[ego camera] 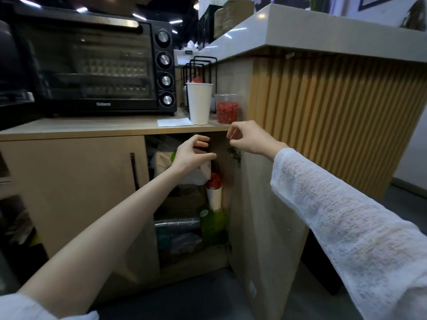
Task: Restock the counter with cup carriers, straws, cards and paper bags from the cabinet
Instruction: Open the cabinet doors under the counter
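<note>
The cabinet (221,144) under the lower counter stands with its right door (263,204) swung wide. Inside are a white plastic bag (196,174), a white paper cone of red-tipped straws (213,192), brownish paper goods (184,199), a clear-wrapped pack (178,227) and green packets (212,224). My left hand (189,155) reaches into the top of the opening, fingers spread and loosely curled in front of the bag, with nothing plainly held. My right hand (248,138) hovers by the door's upper hinge (234,153), fingers loosely curled and empty.
On the lower counter (92,128) sit a black toaster oven (92,65), a white paper cup (199,102), a clear cup of red bits (227,108), a napkin (174,122) and a black wire rack (203,63). The raised serving counter (323,33) overhangs at right. The left door (74,181) is closed.
</note>
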Available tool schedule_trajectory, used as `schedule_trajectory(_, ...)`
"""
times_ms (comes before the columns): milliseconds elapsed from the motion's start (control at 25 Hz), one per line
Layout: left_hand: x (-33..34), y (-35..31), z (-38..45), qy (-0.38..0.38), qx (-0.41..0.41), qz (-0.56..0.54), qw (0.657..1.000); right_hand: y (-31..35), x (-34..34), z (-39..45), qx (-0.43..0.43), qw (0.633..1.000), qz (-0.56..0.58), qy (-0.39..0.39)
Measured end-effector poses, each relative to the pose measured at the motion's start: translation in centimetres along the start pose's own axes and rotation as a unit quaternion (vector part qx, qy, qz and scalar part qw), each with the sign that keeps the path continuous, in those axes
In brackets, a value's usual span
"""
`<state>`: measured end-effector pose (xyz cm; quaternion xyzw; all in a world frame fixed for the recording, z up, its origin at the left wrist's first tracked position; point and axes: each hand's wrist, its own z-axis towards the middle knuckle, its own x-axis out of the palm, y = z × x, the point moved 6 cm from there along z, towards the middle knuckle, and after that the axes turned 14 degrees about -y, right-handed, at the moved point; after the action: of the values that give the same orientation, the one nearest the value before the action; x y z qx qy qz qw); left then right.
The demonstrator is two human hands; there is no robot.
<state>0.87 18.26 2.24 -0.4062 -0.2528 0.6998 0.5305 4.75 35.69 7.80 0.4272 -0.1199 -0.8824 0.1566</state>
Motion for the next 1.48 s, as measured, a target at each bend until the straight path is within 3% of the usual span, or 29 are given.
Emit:
schedule_trajectory(320, -8.6, 7.3, 1.2, -0.065, -0.047, 0.039, 0.996, 4.8, 10.9, 1.8, -0.008, 0.997, 0.056, 0.059)
schedule_trajectory(760, -15.4, 15.3, 1.9, -0.235, -0.140, 0.075, 0.959, 10.5, 23.2, 4.7, -0.002, 0.993, 0.092, 0.077)
schedule_trajectory(920, -15.9, 17.9, 1.5, -0.218, -0.202, 0.050, 0.953, 11.8, 25.9, 5.7, -0.010, 0.986, 0.146, 0.085)
schedule_trajectory(1120, -14.6, 18.9, 0.6, -0.154, -0.219, 0.057, 0.962, 12.4, 26.7, 6.1, -0.018, 0.972, 0.215, 0.093)
schedule_trajectory(1480, -14.8, 17.2, -2.0, -0.180, -0.204, 0.101, 0.957, 13.4, 24.1, 3.5, -0.059, 0.959, 0.249, 0.120)
